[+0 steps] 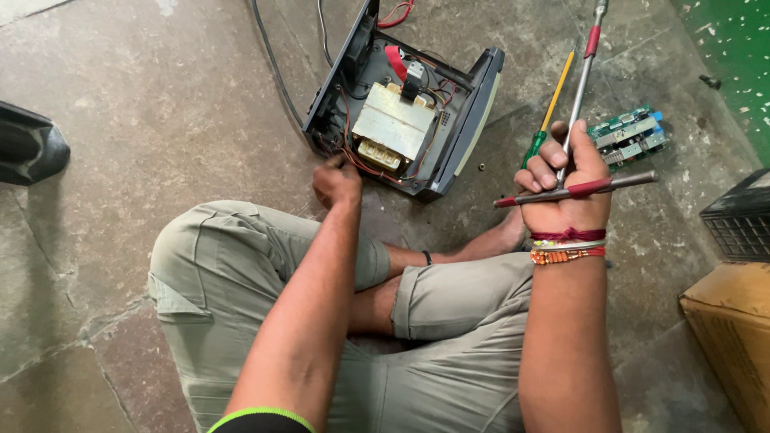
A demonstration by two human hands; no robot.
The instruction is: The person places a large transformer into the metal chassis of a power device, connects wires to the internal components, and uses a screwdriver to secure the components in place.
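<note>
I sit cross-legged on a stone floor. My left hand (337,181) reaches to the near corner of an opened dark device case (478,96), its fingers closed at the red wires beside a metal transformer (393,127). What the fingers pinch is hidden. My right hand (561,186) is raised and grips two long metal tools with red bands: one tool (584,72) points up, the other (593,188) lies crosswise. Bracelets circle that wrist.
A yellow-shafted screwdriver with green handle (549,112) and a green circuit board (630,136) lie on the floor behind the right hand. A black crate (742,220) and cardboard box (734,329) stand at right. A dark object (28,148) sits at left. Black cables (273,64) trail away.
</note>
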